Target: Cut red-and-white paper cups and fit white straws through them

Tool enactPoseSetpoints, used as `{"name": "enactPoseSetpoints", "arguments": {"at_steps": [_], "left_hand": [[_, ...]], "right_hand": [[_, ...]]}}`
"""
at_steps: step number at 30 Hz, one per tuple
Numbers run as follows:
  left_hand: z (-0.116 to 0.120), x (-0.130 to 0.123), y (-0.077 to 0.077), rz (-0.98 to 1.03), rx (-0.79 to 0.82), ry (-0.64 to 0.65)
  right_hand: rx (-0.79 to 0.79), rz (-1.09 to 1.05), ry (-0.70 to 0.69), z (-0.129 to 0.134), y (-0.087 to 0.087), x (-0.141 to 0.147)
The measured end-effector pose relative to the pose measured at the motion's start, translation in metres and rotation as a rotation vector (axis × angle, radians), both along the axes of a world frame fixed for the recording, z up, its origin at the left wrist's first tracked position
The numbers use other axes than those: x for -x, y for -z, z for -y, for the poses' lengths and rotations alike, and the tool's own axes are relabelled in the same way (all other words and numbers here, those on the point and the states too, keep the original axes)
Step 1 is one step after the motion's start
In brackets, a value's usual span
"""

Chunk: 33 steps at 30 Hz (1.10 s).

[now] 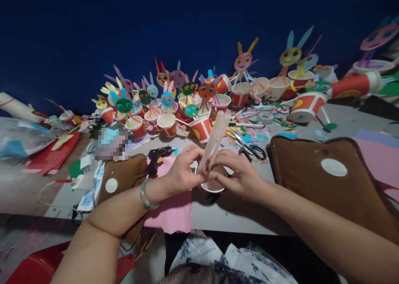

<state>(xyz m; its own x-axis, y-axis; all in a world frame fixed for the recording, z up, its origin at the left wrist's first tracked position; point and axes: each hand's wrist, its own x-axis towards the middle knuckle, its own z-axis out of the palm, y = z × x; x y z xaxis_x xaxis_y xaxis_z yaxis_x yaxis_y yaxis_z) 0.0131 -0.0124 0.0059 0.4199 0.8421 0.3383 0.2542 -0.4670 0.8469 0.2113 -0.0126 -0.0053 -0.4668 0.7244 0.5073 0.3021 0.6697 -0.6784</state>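
Note:
Near the table's front edge, my left hand [184,168] and my right hand [239,174] meet over a paper cup [215,186]. Between their fingers stand two long pale pink strips [217,135], upright and leaning slightly right. Both hands pinch the strips near their lower ends; motion smears the upper ends. The cup shows a white rim and inside, and the fingers hide part of its opening. Whether the strips touch the cup, I cannot tell. Left of my left hand lie a black hot glue gun [157,157] and pink paper [171,215].
Rabbit-faced paper cup figures [166,122] crowd the back. Scissors [254,150] lie among paper scraps beyond my right hand. A large brown pad [311,192] is at right; a smaller brown pad [126,169] and power strip [90,194] are at left.

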Motion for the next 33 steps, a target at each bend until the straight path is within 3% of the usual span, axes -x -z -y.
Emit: {"name": "enactPoseSetpoints", "arguments": {"at_steps": [4,12,17,20,25,33], "left_hand": [[0.002,-0.001,-0.002,0.003,0.000,-0.024],[0.004,-0.002,0.000,0.076,0.022,-0.040],[0.002,0.000,0.000,0.152,0.017,-0.026],[0.000,0.001,-0.001,0.111,0.025,-0.032],[0.000,0.001,-0.007,-0.020,0.126,0.061],[-0.001,0.003,-0.005,0.118,0.174,-0.026]], "right_hand": [[-0.084,-0.019,0.016,-0.002,0.003,0.000],[-0.072,0.107,0.042,-0.006,0.001,-0.006],[-0.082,0.043,0.050,-0.005,0.001,-0.005],[-0.082,0.014,0.052,-0.004,0.000,-0.004],[-0.094,-0.026,0.012,-0.004,0.000,-0.002],[0.077,-0.237,0.071,-0.002,0.002,-0.006]]}}
